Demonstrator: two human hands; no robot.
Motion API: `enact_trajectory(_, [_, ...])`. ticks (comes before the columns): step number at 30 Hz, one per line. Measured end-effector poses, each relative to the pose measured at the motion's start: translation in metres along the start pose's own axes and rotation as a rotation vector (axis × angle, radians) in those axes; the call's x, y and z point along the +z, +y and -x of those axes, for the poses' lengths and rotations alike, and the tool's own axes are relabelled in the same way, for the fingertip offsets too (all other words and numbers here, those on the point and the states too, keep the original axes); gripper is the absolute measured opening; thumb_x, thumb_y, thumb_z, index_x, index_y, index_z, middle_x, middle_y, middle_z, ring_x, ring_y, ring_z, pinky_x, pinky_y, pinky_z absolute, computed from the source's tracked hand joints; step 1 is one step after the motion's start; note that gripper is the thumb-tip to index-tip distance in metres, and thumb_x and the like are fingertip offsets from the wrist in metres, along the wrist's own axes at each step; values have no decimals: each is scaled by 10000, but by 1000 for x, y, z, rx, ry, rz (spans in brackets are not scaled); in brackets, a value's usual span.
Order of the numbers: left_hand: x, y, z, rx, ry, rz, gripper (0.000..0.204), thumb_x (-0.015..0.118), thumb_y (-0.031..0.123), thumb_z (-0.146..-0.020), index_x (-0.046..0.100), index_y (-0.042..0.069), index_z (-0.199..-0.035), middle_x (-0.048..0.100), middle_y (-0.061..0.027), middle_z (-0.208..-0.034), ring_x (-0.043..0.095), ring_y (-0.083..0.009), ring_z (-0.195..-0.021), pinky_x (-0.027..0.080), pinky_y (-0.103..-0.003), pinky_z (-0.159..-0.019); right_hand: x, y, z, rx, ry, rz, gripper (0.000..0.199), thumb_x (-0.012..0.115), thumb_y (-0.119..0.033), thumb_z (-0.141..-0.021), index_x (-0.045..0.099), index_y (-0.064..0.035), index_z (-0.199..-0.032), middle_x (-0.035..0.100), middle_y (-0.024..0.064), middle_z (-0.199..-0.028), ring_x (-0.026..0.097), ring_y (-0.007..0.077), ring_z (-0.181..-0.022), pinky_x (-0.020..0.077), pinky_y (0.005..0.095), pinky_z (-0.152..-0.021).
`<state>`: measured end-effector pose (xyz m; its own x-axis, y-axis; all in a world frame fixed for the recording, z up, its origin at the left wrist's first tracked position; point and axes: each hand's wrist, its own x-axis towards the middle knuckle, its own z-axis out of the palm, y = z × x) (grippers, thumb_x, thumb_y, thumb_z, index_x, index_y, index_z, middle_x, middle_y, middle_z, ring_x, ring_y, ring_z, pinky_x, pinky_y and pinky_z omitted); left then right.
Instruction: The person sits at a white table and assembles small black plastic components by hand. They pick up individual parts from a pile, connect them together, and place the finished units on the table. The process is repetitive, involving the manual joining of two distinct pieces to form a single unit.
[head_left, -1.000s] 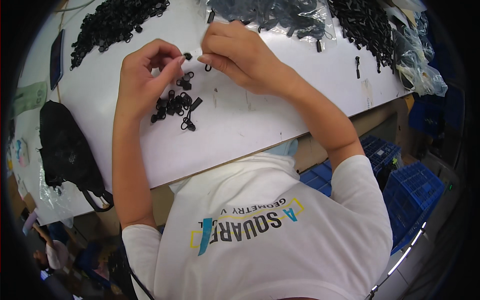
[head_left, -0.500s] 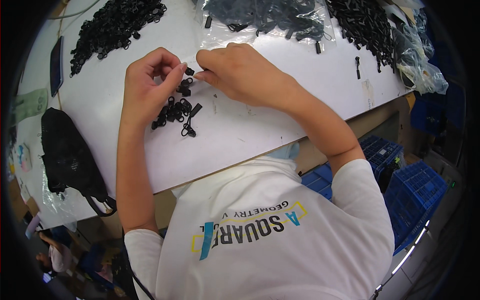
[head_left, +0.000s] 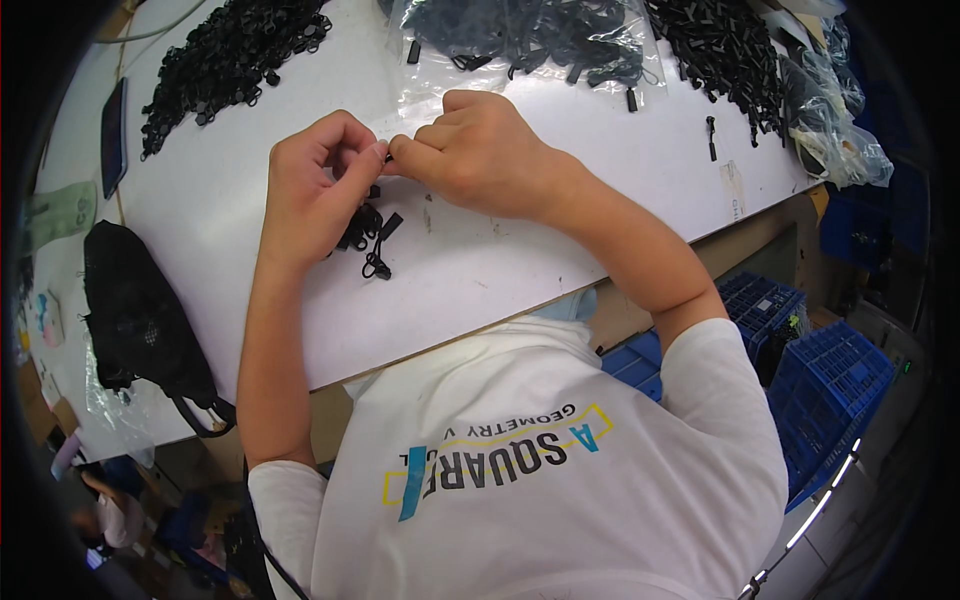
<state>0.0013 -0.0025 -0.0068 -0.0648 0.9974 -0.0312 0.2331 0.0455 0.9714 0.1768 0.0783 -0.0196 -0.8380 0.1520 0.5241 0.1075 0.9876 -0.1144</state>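
Observation:
My left hand (head_left: 322, 188) is closed in a pinch, thumb against fingers, on a small black piece (head_left: 388, 158) that is mostly hidden. Right up against those fingertips, my right hand (head_left: 478, 158) is also pinched shut; what its fingers grip is hidden. Below my left hand lies a small cluster of black ringed pieces (head_left: 360, 230), partly covered by that hand. At its right edge rests a black cord pull (head_left: 383, 245) with a thin loop and a rectangular end.
Black ringed parts form a heap (head_left: 235, 55) at the back left. A clear bag (head_left: 530, 45) of cord pulls lies at the back, beside a pile of slim black pieces (head_left: 720, 65). A phone (head_left: 114, 138) and black pouch (head_left: 140, 305) are left; blue crates (head_left: 830, 385) stand right.
Both hands have come slightly nearer to me, the left also shifting right and the right a little left. My left hand now covers more of the small cluster, and the pinched piece shows less.

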Motion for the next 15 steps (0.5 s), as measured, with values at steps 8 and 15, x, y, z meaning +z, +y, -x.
enact_trajectory(8, [11, 8, 5, 37, 85, -27, 103, 582, 54, -837, 575, -3, -751, 518, 23, -567, 431, -29, -527, 342, -200, -489, -1, -18, -3, 188, -87, 11, 133, 616, -137, -675, 520, -45, -692, 503, 28, -481, 537, 208, -401, 432, 313, -408])
enact_trajectory(15, [3, 5, -3, 5, 81, 108, 153, 551, 104, -891, 602, -20, -818, 498, 20, -578, 432, -37, -538, 345, -199, -500, -3, -11, -6, 211, 100, 41, 221, 650, -202, -775, 511, -49, -695, 481, 41, -461, 514, 210, -381, 418, 301, -388])
